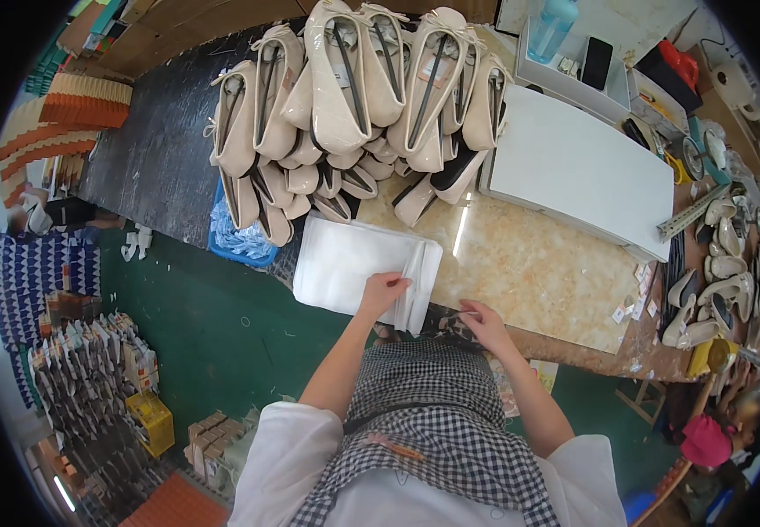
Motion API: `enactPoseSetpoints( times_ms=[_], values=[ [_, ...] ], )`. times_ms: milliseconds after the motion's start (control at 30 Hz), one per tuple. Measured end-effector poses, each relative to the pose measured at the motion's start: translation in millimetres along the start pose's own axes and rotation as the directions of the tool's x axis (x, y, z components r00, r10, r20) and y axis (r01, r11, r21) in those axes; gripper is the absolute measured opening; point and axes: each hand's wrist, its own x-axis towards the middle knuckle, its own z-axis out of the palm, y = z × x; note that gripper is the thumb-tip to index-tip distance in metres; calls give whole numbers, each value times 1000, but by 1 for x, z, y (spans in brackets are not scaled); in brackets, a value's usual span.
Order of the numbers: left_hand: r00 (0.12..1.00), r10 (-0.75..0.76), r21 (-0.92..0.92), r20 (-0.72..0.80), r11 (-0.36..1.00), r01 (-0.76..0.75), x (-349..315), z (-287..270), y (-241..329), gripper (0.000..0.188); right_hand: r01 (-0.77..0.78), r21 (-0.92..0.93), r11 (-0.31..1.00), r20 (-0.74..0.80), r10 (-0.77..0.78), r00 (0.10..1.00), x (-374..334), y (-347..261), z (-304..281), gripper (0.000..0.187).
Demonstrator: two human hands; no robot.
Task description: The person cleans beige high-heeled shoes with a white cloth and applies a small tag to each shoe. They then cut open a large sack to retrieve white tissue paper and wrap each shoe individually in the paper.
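Note:
A stack of white, thin sheets point(340, 263), paper or bags, lies at the front edge of the table. My left hand point(385, 292) is closed, pinching the top sheet near the stack's right end, where it lifts into folds. Just right of the stack, my right hand point(485, 325) hovers by the table edge. Its fingers are slightly bent and apart, with nothing visible in them. Behind the stack rises a heap of beige glossy flat shoes point(338, 97), several with dark sticks inside.
A white box point(583, 167) stands right of the heap on the marbled tabletop point(520, 281). A blue basket point(244, 250) of crumpled plastic sits left of the stack. More shoes point(722, 272) lie far right, where another person point(713, 430) is. Shelving with a bottle point(555, 26) stands behind.

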Motion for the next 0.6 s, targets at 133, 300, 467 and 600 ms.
enactPoseSetpoints(
  times_ms=[133, 300, 467, 600],
  values=[
    [993, 40, 232, -108, 973, -14, -4, 4, 14, 28, 34, 41, 999, -109, -30, 994, -15, -14, 3, 37],
    [973, 227, 449, -33, 873, -188, -8, 15, 11, 36, 154, -106, 982, -256, -177, 950, -20, -51, 36, 29],
    [934, 354, 203, 42, 913, -355, 10, -2, 7, 41, 210, -341, 916, -403, -344, 848, -10, -91, 85, 24],
    [935, 323, 126, 148, 931, -341, 18, -3, 1, 46, 41, -63, 997, -608, -71, 790, -14, -71, 108, 29]
  ],
)
